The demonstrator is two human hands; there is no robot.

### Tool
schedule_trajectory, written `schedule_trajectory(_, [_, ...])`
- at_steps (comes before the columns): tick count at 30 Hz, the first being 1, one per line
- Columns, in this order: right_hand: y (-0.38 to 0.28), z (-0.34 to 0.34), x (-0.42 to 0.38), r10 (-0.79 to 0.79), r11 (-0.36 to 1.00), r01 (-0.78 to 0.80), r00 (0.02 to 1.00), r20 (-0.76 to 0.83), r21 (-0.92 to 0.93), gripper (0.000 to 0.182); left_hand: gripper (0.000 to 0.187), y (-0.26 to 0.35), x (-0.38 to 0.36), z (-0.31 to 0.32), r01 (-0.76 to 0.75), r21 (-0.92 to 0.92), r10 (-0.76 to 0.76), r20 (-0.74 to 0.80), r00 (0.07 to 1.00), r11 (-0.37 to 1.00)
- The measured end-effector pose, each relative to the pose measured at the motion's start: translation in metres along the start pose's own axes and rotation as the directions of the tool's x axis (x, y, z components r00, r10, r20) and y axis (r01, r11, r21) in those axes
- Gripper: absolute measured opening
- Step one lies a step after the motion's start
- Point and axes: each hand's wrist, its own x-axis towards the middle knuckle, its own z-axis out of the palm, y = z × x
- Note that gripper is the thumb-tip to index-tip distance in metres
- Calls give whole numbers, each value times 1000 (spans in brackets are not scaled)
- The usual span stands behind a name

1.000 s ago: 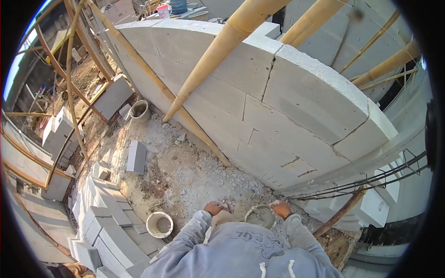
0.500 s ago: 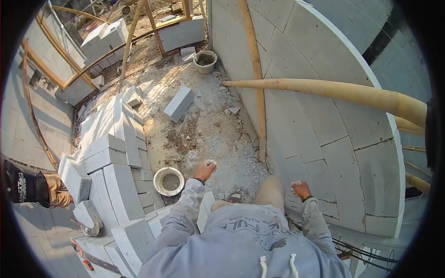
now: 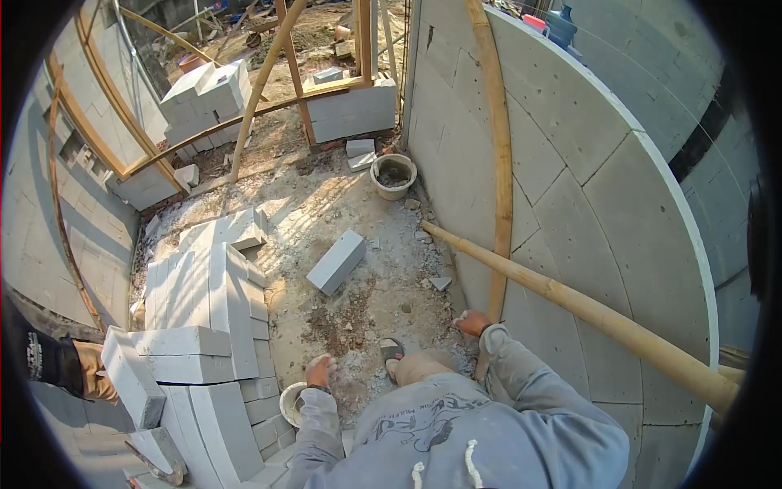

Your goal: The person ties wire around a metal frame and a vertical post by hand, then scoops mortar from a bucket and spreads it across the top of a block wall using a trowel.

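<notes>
While the person crouches beside the block wall [image 3: 570, 163], the left hand [image 3: 319, 371] hangs just above the near bucket [image 3: 290, 403], fingers curled loosely with nothing gripped as far as the small view allows. Only the rim of that bucket shows, so its contents cannot be told. The right hand [image 3: 472, 323] sits at the foot of the wall, fingers bent; whether it grips anything cannot be told. A far bucket [image 3: 393, 175] stands against the wall base and holds dark grey material. A loose block [image 3: 336, 261] lies on open rubble floor between the wall and the stacked blocks [image 3: 204, 326]. A bamboo pole [image 3: 586, 314] slants off the wall. Sweatshirt lettering is unreadable. A co-worker's gloved hand [image 3: 94, 371] holds a block beyond the stack.
</notes>
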Motion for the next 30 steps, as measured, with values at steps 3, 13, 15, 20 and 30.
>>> schedule_trajectory(3, [-99,-75,59,-208,977,211,969,-133,10,42,35,108,38,35,-331,-77,335,52,941,940])
schedule_trajectory(13, [-278,-211,163,-500,843,526,843,-198,112,36,33,197,153,111,-73,-49,78,125,989,996])
schedule_trajectory(15, [-283,-228,190,-489,853,512,853,-183,105,36,33,216,173,129,-26,7,25,156,987,1000])
schedule_trajectory(20, [-263,-269,245,-275,951,290,952,-135,110,35,33,314,262,148,-68,116,57,93,994,991])
schedule_trajectory(30, [-224,-289,365,44,925,-18,997,-60,379,32,38,505,371,251,-337,222,288,226,931,915])
